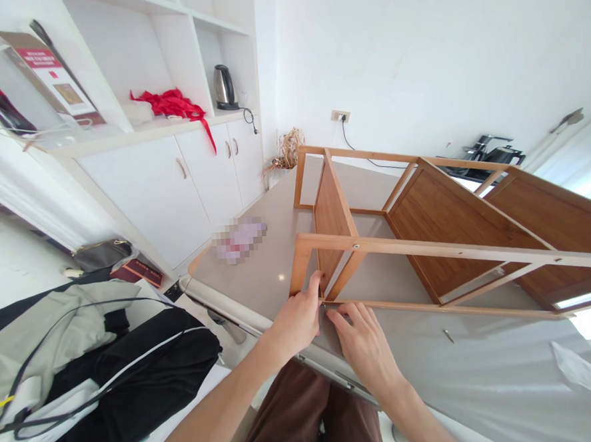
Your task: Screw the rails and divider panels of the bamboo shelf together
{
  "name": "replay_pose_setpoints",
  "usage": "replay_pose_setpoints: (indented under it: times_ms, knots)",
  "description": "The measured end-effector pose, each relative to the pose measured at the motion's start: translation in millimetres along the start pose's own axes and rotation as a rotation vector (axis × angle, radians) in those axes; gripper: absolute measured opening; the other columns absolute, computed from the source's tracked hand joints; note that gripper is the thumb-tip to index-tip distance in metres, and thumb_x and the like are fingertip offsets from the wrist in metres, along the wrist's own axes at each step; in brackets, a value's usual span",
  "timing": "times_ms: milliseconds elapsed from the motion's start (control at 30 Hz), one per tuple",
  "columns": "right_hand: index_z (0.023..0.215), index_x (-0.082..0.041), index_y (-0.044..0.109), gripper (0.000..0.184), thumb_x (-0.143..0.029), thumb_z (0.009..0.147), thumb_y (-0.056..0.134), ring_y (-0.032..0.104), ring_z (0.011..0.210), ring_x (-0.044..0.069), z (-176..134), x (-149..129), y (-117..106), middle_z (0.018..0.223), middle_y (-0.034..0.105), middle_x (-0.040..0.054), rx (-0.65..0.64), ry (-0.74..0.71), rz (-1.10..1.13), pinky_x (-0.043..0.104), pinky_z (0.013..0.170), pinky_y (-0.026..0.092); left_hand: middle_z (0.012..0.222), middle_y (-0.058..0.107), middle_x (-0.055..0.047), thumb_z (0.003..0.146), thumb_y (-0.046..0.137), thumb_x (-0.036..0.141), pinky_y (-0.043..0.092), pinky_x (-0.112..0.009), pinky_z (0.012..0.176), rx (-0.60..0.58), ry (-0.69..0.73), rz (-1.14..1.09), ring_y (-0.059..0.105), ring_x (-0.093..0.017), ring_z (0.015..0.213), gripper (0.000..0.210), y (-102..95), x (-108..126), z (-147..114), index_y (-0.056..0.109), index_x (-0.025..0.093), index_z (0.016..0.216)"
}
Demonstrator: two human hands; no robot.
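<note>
On the desk (259,276), the wooden shelf rack (402,243) lies on its side, its panels standing between the rails from left to right. It looks mostly assembled – though a loose screw (449,335) at right suggests some fastening remains. The left hand (299,317) grips the near-left corner, thumb raised against the leftmost panel (331,192); the right hand (363,333) bends its fingers to the lower rail – whether pinching anything, I cannot tell.
</note>
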State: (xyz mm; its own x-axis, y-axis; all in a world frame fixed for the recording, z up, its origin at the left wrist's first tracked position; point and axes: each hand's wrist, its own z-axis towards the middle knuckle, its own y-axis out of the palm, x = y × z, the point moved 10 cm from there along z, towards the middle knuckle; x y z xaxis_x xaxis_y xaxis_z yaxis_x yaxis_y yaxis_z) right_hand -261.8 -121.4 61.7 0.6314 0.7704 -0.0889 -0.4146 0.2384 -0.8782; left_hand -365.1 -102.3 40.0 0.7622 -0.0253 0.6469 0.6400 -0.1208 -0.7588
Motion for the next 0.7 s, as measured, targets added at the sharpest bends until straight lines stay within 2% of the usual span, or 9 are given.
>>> replay_pose_setpoints:
  times_ms: [267, 700]
  knots:
    - [0.099, -0.02, 0.067, 0.022, -0.007, 0.093, 0.051, 0.048, 0.085, 0.022, 5.5, 0.2, 6.9, 0.091, 0.055, 0.006, -0.043, 0.024, -0.04, 0.033, 0.077, 0.039, 0.087, 0.074, -0.009, 0.098, 0.04, 0.014, 0.051, -0.032, 0.075, 0.0, -0.007, 0.006, 0.073, -0.024, 0.079, 0.058, -0.1, -0.1, 0.4, 0.015, 0.015, 0.151]
    - [0.096, -0.02, 0.067, 0.02, -0.011, 0.096, 0.049, 0.047, 0.082, 0.021, 9.6, -1.3, 7.8, 0.086, 0.055, 0.0053, -0.064, 0.086, 0.017, 0.033, 0.076, 0.04, 0.1, 0.073, -0.011, 0.095, 0.043, 0.011, 0.051, -0.031, 0.075, -0.001, 0.012, 0.007, 0.072, -0.022, 0.08, 0.064, -0.7, 0.4, 0.0, 0.012, 0.017, 0.151]
